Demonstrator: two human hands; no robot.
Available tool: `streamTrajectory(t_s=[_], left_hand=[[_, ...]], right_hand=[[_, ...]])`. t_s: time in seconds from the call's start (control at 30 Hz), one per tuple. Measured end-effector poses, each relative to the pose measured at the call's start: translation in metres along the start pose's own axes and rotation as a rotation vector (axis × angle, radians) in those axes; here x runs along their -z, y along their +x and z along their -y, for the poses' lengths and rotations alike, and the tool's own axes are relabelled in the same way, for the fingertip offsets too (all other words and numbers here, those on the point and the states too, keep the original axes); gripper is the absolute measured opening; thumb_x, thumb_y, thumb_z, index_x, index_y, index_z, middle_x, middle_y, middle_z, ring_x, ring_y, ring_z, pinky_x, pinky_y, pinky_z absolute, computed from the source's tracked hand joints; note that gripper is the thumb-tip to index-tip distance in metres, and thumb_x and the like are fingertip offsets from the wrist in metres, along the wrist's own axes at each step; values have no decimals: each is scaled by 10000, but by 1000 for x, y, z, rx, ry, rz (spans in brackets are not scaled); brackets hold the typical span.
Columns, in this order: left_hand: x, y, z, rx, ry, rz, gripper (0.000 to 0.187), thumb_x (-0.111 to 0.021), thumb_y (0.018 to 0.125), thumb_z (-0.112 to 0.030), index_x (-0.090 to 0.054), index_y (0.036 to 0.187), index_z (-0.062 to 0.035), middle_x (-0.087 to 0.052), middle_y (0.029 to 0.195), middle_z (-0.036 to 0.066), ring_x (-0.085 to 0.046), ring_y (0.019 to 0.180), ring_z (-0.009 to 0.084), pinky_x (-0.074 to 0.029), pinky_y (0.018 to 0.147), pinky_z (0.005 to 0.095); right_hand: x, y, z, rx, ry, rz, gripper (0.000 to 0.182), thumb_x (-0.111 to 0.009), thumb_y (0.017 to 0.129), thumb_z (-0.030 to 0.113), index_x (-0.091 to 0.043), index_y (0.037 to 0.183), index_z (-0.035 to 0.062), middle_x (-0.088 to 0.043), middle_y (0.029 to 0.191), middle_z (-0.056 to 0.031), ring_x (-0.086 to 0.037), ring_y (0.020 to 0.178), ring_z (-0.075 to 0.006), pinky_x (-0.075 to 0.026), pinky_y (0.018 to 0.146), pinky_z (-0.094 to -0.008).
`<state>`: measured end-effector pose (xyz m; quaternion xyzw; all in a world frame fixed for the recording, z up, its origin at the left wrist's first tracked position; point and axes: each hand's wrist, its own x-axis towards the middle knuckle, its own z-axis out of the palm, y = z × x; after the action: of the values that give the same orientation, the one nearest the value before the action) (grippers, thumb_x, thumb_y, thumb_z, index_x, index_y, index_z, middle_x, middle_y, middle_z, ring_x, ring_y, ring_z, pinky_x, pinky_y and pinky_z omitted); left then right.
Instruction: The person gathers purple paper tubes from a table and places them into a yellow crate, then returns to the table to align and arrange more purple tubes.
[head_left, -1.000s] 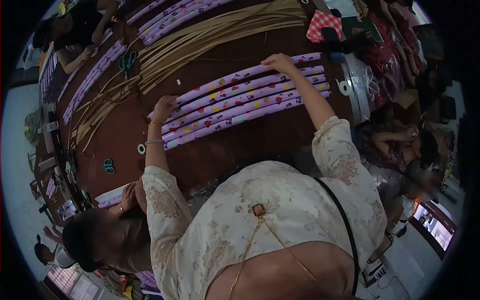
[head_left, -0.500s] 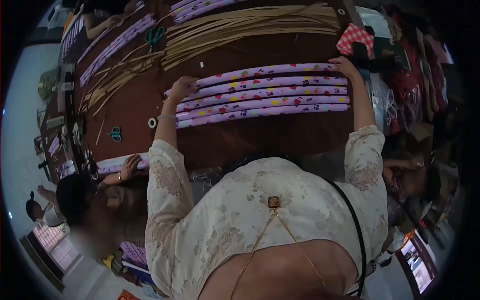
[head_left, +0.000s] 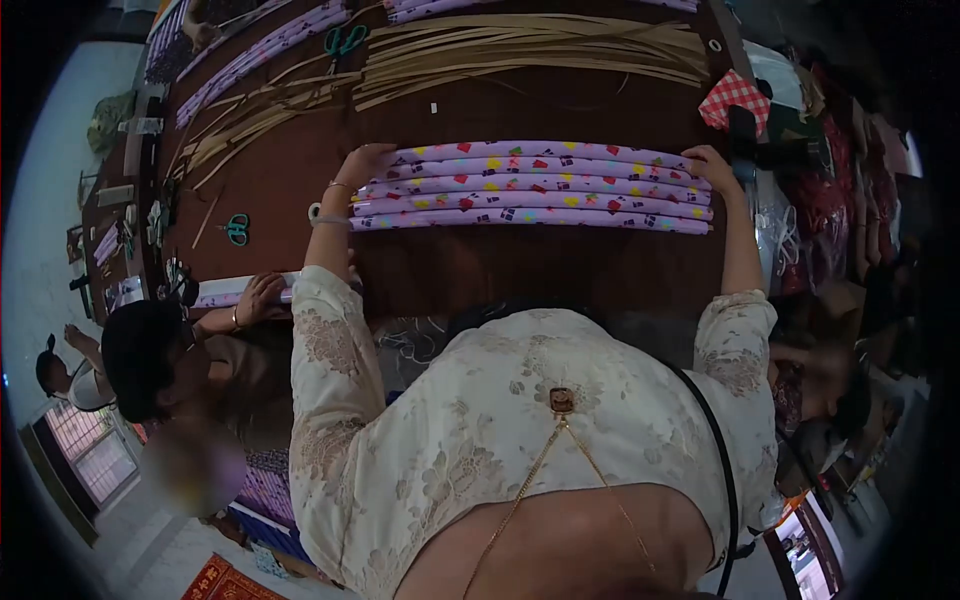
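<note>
Several long purple rolls with a colourful print [head_left: 530, 187] lie side by side on the dark brown table [head_left: 480, 265]. At the left end of the farthest roll, my left hand [head_left: 368, 163] has its fingers on the end; how they close is hard to see. My right hand [head_left: 708, 167] has its fingers bent round the right end of that same farthest roll. The rolls lie nearly parallel and close together. A tape ring [head_left: 315, 212] is partly hidden behind my left forearm.
Long tan strips [head_left: 540, 50] lie beyond the rolls, with green-handled scissors [head_left: 345, 40] at their left. Another pair of scissors [head_left: 237, 229] rests on the left. A co-worker's hand [head_left: 262, 297] touches a roll at lower left. A red checked cloth [head_left: 735, 101] lies at right.
Both my hands have come nearer to me with the farthest roll, closing the gap to the other rolls. The whole view has shifted slightly.
</note>
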<state>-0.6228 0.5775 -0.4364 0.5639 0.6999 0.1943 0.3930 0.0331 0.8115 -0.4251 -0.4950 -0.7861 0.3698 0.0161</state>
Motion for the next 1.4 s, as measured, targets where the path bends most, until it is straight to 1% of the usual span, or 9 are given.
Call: streamTrajectory(t_s=[0.17,0.4,0.63,0.83,0.9,1.0,1.07,1.27,1.4], left_hand=[[4,-2,-11,-101,299,-54,272,-619,771,-194,-624,1007,-58,-593,967,139,-557,929,287,-454,789,360],[8,6,-5,114,-125,14,281,-658,696,-33,-630,975,-49,-600,976,126,-586,880,273,-483,757,328],[15,-11,-20,-185,257,-68,263,-639,730,-105,-619,987,-50,-613,947,139,-602,870,258,-487,744,332],[33,-11,-16,134,159,119,370,-610,777,-105,-529,1136,-67,-545,1104,90,-568,916,222,-492,778,333],[40,-16,-8,-159,287,-2,367,-607,783,-120,-527,1137,-66,-534,1122,89,-573,894,227,-486,797,338],[52,-30,-12,231,224,43,346,-610,783,-137,-545,1115,-66,-523,1134,83,-561,914,229,-481,794,331],[49,-30,22,113,350,40,337,-614,782,-149,-556,1103,-64,-535,1108,85,-561,910,232,-477,788,335],[33,-25,-7,64,78,-228,265,-666,713,-168,-645,957,-67,-617,924,107,-590,822,250,-473,762,340],[29,-23,-12,-123,196,-272,270,-686,678,-233,-666,901,-81,-616,907,114,-557,877,286,-448,790,357]], right_hand=[[-2,-6,17,-204,191,50,317,-629,714,117,-587,1026,81,-538,1037,-43,-500,1021,-182,-404,847,-292],[1,-12,14,-123,191,-10,334,-648,673,64,-580,999,67,-520,1015,-53,-505,976,-187,-403,847,-289],[0,-15,25,-104,243,31,337,-627,700,26,-560,1029,54,-515,1009,-61,-503,980,-184,-413,848,-290],[-1,-10,6,-14,103,35,335,-596,723,23,-531,1051,33,-508,1043,-60,-490,1006,-174,-397,857,-286],[-1,-12,7,-105,153,14,338,-581,727,1,-527,1059,35,-519,1047,-60,-490,1010,-171,-400,846,-279],[-2,-8,-12,-14,117,4,346,-567,718,-20,-529,1058,36,-536,1023,-57,-508,978,-178,-413,823,-282],[0,-9,-8,2,89,-1,352,-573,709,-16,-533,1055,35,-542,1012,-57,-513,967,-180,-417,816,-285],[0,-6,70,-99,-448,-108,300,-567,723,83,-580,1022,58,-559,1049,-87,-552,960,-242,-428,828,-304],[-36,21,170,272,-218,-146,243,-543,779,141,-606,1006,82,-562,1045,-93,-555,942,-259,-433,802,-317]])
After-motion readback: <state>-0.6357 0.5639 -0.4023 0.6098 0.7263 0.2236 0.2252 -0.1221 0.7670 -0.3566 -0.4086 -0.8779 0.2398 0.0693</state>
